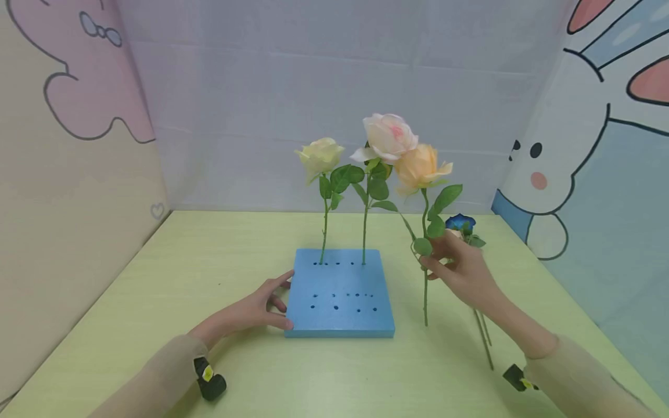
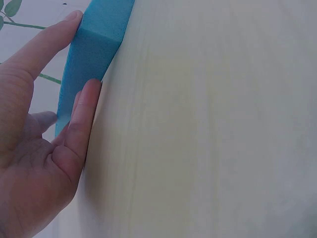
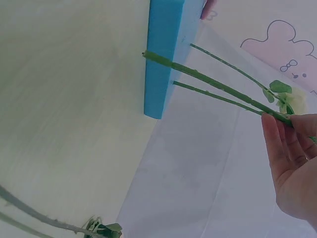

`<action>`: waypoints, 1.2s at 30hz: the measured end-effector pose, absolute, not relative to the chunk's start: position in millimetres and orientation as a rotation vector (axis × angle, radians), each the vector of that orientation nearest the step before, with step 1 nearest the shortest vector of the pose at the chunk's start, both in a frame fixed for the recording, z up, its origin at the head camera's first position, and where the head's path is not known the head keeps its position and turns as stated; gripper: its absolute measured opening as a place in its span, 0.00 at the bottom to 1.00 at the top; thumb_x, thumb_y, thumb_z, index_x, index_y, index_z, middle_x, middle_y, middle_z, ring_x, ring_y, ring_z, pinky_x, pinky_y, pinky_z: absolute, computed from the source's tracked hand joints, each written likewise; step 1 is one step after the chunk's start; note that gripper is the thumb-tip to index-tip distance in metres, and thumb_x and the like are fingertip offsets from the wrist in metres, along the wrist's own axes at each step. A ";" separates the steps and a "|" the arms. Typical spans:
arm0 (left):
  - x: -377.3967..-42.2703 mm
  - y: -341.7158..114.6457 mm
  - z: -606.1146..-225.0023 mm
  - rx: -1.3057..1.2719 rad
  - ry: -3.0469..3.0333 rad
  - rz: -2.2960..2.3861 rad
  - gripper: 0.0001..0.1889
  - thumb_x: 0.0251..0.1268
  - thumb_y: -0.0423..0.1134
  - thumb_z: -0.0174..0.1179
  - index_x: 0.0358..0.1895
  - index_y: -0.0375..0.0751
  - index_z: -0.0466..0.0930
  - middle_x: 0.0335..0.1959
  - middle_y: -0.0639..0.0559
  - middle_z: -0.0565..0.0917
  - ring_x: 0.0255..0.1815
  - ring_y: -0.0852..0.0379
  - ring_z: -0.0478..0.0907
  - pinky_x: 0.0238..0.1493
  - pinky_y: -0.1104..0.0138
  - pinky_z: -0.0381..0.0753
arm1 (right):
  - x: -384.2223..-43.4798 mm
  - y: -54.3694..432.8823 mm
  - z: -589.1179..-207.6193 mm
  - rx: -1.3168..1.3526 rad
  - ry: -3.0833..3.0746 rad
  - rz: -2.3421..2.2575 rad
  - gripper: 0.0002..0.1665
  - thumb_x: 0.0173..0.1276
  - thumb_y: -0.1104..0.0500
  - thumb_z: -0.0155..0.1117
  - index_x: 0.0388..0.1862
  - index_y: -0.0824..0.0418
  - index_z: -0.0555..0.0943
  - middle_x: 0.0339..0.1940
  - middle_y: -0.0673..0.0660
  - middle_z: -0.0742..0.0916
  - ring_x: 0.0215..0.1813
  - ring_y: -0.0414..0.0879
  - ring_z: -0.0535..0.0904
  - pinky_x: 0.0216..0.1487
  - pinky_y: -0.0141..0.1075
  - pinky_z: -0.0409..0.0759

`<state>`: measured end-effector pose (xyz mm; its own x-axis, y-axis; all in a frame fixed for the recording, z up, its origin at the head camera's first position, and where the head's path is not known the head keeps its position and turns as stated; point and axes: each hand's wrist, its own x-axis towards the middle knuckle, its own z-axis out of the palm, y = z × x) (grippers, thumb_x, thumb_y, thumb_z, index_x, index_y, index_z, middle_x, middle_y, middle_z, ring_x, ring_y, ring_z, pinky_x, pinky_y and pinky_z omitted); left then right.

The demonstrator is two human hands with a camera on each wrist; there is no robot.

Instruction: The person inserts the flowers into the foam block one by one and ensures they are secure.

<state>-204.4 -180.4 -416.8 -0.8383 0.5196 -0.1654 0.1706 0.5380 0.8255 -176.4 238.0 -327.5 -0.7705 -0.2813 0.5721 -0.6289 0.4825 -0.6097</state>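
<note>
Left hand point(image 1: 256, 306), fingers and thumb spread apart, touched the left side of the flat, square, perforated blue block point(image 1: 340, 278). Right of that block, the peach-orange rose point(image 1: 420, 167) hung near upright, its leafy green stem point(image 1: 425, 299) pinched by the right hand point(image 1: 464, 267) (clearly the nearer one), lower end free.

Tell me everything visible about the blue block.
The blue block is a thick, squarish slab, apparently foam, lying flat on the table. Dark holes run in rows across its top. The stems of a pale yellow rose and a pink rose stand in its far row. The left hand touches its left side.
</note>
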 end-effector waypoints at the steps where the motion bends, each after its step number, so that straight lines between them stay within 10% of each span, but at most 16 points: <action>1: -204.4 -180.7 -417.1 0.570 2.382 1.224 0.58 0.54 0.48 0.74 0.81 0.54 0.39 0.75 0.42 0.56 0.54 0.54 0.73 0.54 0.61 0.71 | -177.7 236.0 -325.8 0.769 -2.336 1.203 0.16 0.65 0.72 0.64 0.51 0.66 0.77 0.38 0.64 0.89 0.33 0.32 0.85 0.28 0.33 0.84; 19: -202.7 -182.4 -418.2 0.607 2.367 1.239 0.58 0.55 0.48 0.73 0.81 0.54 0.38 0.75 0.41 0.55 0.54 0.54 0.73 0.54 0.61 0.71 | -193.7 195.5 -300.2 0.845 -2.247 1.399 0.13 0.71 0.68 0.59 0.52 0.68 0.70 0.37 0.67 0.90 0.34 0.32 0.87 0.29 0.37 0.85; 26: -203.6 -181.1 -420.2 0.593 2.372 1.232 0.58 0.54 0.49 0.74 0.81 0.55 0.39 0.75 0.43 0.56 0.54 0.53 0.73 0.55 0.59 0.70 | -196.3 192.1 -289.2 0.843 -2.124 1.518 0.18 0.75 0.67 0.54 0.60 0.64 0.64 0.33 0.46 0.89 0.33 0.39 0.88 0.28 0.41 0.85; 36: -204.2 -182.3 -421.0 0.600 2.369 1.237 0.58 0.55 0.50 0.73 0.81 0.57 0.39 0.75 0.43 0.56 0.55 0.53 0.72 0.54 0.60 0.71 | -198.3 181.8 -265.2 0.862 -2.134 1.459 0.25 0.73 0.66 0.58 0.64 0.64 0.61 0.35 0.71 0.87 0.35 0.39 0.87 0.33 0.38 0.86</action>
<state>-204.2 -182.3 -421.0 -0.8278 0.5409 -0.1490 0.1868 0.5161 0.8359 -198.3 181.8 -265.2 -0.7232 -0.2575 0.6408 -0.6906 0.2599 -0.6750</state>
